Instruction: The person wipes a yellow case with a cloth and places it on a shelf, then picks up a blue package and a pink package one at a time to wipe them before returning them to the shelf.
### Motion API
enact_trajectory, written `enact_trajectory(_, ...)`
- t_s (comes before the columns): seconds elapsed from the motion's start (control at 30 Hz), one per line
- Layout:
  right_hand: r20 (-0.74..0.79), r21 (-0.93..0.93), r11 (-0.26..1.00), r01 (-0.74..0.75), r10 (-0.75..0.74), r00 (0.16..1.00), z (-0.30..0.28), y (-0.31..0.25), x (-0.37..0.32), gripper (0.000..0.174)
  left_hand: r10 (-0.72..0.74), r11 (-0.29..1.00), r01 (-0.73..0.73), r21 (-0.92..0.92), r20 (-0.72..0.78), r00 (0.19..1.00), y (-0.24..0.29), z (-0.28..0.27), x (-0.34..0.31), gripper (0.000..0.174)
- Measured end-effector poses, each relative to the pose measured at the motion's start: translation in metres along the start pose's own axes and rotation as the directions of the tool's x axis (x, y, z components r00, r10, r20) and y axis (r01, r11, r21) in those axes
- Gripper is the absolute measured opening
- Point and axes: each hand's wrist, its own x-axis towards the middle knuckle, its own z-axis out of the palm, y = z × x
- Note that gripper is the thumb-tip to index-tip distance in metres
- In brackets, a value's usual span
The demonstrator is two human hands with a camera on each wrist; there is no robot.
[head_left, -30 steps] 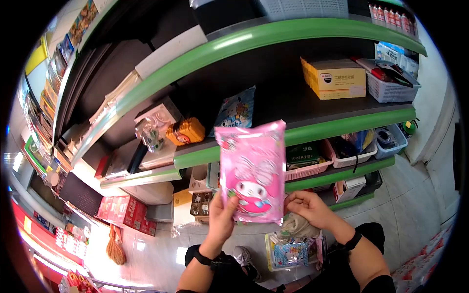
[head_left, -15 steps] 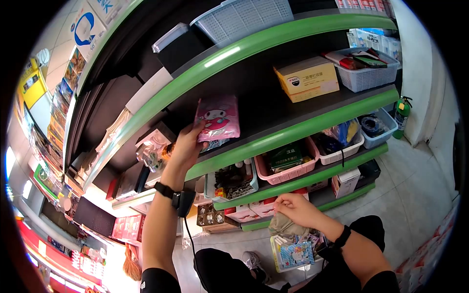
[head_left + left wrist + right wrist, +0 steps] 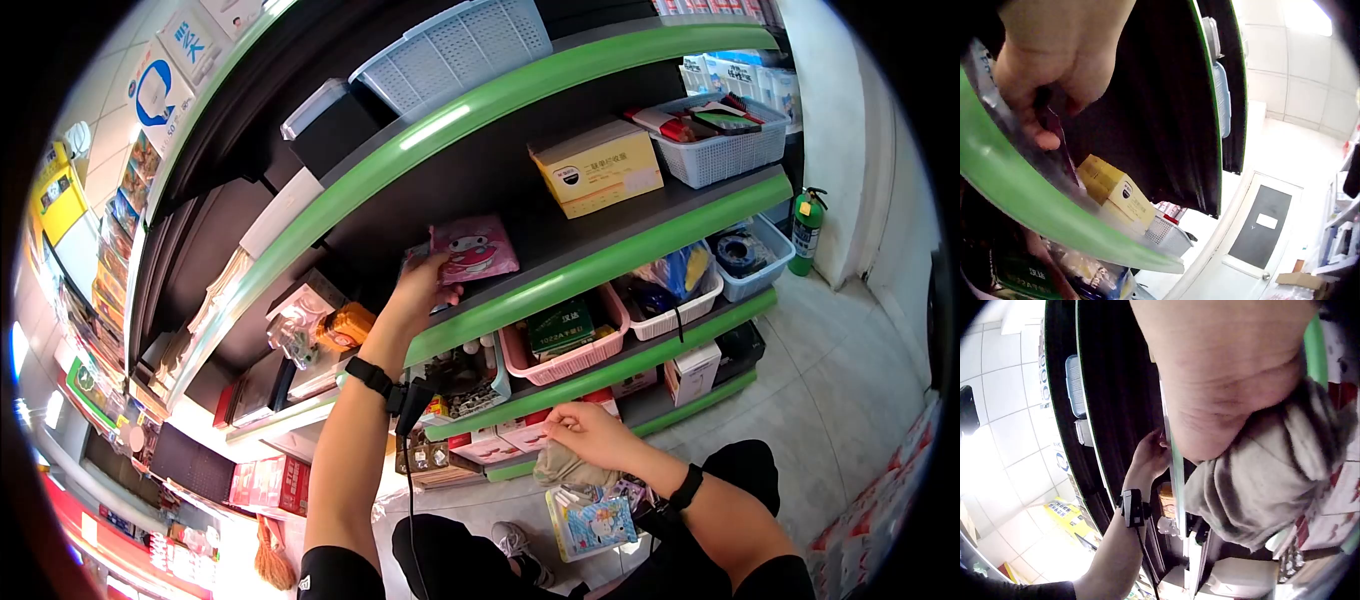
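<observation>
A pink packet with a white cartoon character [image 3: 483,250] lies low over the dark middle shelf. My left hand [image 3: 422,285] pinches it by its left edge, and in the left wrist view the packet [image 3: 1066,147] shows as a thin edge by the fingers. A bluish packet [image 3: 984,72] is partly hidden beside that hand. Lower down, my right hand [image 3: 590,435] grips a bunched grey cloth [image 3: 1260,475], which hangs above a tray on the floor. The fingertips in the cloth are hidden in the right wrist view.
Right of the packet stand a yellow box [image 3: 600,170] and a grey basket [image 3: 725,145]. The green shelf edge [image 3: 600,260] runs in front. Below are a pink basket [image 3: 565,345] and other filled bins. On the floor, the tray carries a blue cartoon packet [image 3: 595,522].
My left hand has carried the pink packet from in front of me onto the shelf, where it now lies flatter and further right than half a second ago. The right hand keeps hold of the cloth.
</observation>
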Motion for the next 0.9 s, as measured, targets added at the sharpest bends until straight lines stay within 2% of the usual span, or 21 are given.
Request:
enact_trajectory(0.1, -0.007, -0.024, 1.000, 0.017, -0.017, 1.000, -0.001, 0.002, 0.000, 0.022, 0.118, 0.956, -0.115, 0.272, 0.006, 0.993, 0.006, -0.003, -0.003, 0.031)
enact_trajectory(0.2, -0.004, 0.013, 0.999, 0.044, -0.044, 0.999, -0.003, 0.001, 0.001, 0.022, 0.137, 0.794, -0.032, 0.607, -0.127, 0.982, 0.026, 0.008, -0.022, 0.033)
enact_trajectory(0.23, -0.002, 0.037, 0.998, 0.049, -0.049, 0.999, -0.004, 0.001, 0.001, 0.022, 0.401, 0.596, -0.165, 0.786, -0.113, 0.909, 0.022, 0.004, -0.025, 0.031)
enact_trajectory(0.27, 0.007, 0.048, 0.998, -0.043, 0.043, 0.999, -0.006, 0.003, 0.003, 0.020, 0.626, 0.336, -0.233, 0.913, -0.031, 0.780, 0.017, -0.003, -0.029, 0.029)
enact_trajectory(0.3, -0.020, 0.129, 0.989, -0.075, 0.078, 0.997, -0.007, 0.003, 0.004, 0.023, 0.784, 0.045, -0.234, 0.971, 0.110, 0.611, 0.010, -0.005, -0.033, 0.027)
enact_trajectory(0.37, -0.073, 0.384, 0.922, -0.040, 0.074, 0.995, -0.012, 0.006, 0.007, 0.036, 0.860, 0.076, -0.442, 0.894, 0.165, 0.482, 0.018, 0.017, -0.068, 0.026)
enact_trajectory(0.4, -0.007, 0.637, 0.759, -0.136, 0.182, 0.983, -0.016, 0.005, 0.005, 0.043, 0.727, 0.313, -0.461, 0.830, 0.103, 0.679, 0.024, 0.040, -0.103, 0.023)
enact_trajectory(0.43, 0.073, 0.827, 0.523, -0.205, 0.261, 0.963, -0.020, -0.001, 0.005, 0.051, 0.612, 0.460, -0.451, 0.765, 0.095, 0.785, 0.012, 0.049, -0.122, 0.019)
enact_trajectory(0.47, 0.062, 0.863, 0.463, -0.204, 0.302, 0.951, -0.022, -0.014, 0.002, 0.055, 0.475, 0.631, -0.453, 0.630, 0.147, 0.868, -0.011, 0.054, -0.138, 0.022)
enact_trajectory(0.5, 0.050, 0.892, 0.408, -0.193, 0.335, 0.941, -0.025, -0.027, 0.001, 0.060, 0.344, 0.776, -0.409, 0.479, 0.222, 0.912, -0.031, 0.060, -0.153, 0.024)
enact_trajectory(0.53, 0.035, 0.897, 0.409, -0.168, 0.313, 0.949, -0.026, -0.029, -0.001, 0.064, 0.240, 0.871, -0.322, 0.371, 0.250, 0.938, -0.056, 0.067, -0.167, 0.029)
enact_trajectory(0.57, 0.017, 0.900, 0.414, -0.139, 0.284, 0.959, -0.028, -0.030, -0.001, 0.069, 0.144, 0.939, -0.222, 0.263, 0.287, 0.947, -0.082, 0.074, -0.177, 0.034)
enact_trajectory(0.6, 0.051, 0.901, 0.401, -0.164, 0.277, 0.959, -0.030, -0.029, -0.002, 0.071, 0.064, 0.969, -0.138, 0.202, 0.337, 0.939, -0.108, 0.079, -0.182, 0.048)
enact_trajectory(0.63, 0.043, 0.929, 0.343, -0.136, 0.265, 0.963, -0.026, -0.032, -0.002, 0.067, 0.002, 0.992, -0.054, 0.115, 0.407, 0.914, -0.131, 0.082, -0.184, 0.057)
enact_trajectory(0.7, 0.121, 0.863, 0.452, -0.225, 0.247, 0.961, -0.024, -0.016, -0.004, 0.060, 0.008, 0.998, 0.020, -0.063, 0.423, 0.906, -0.166, 0.089, -0.188, 0.066)
enact_trajectory(0.73, 0.076, 0.809, 0.551, -0.204, 0.246, 0.966, -0.022, -0.015, -0.006, 0.047, -0.013, 0.984, 0.087, -0.153, 0.426, 0.905, -0.173, 0.094, -0.189, 0.071)
enact_trajectory(0.77, 0.026, 0.712, 0.677, -0.185, 0.237, 0.971, -0.017, -0.016, -0.009, 0.042, 0.002, 0.980, 0.069, -0.185, 0.356, 0.935, -0.187, 0.097, -0.191, 0.069)
enact_trajectory(0.83, 0.021, 0.556, 0.797, -0.235, 0.269, 0.963, -0.010, -0.009, -0.013, 0.044, -0.030, 0.967, 0.107, -0.231, 0.314, 0.949, -0.199, 0.095, -0.196, 0.064)
enact_trajectory(0.87, 0.031, 0.517, 0.811, -0.272, 0.299, 0.954, -0.008, 0.006, -0.010, 0.051, -0.038, 0.941, 0.122, -0.315, 0.262, 0.964, -0.210, 0.094, -0.194, 0.058)
enact_trajectory(0.9, 0.034, 0.457, 0.844, -0.282, 0.300, 0.953, -0.003, 0.013, -0.010, 0.050, -0.050, 0.923, 0.144, -0.358, 0.259, 0.965, -0.223, 0.086, -0.192, 0.043)
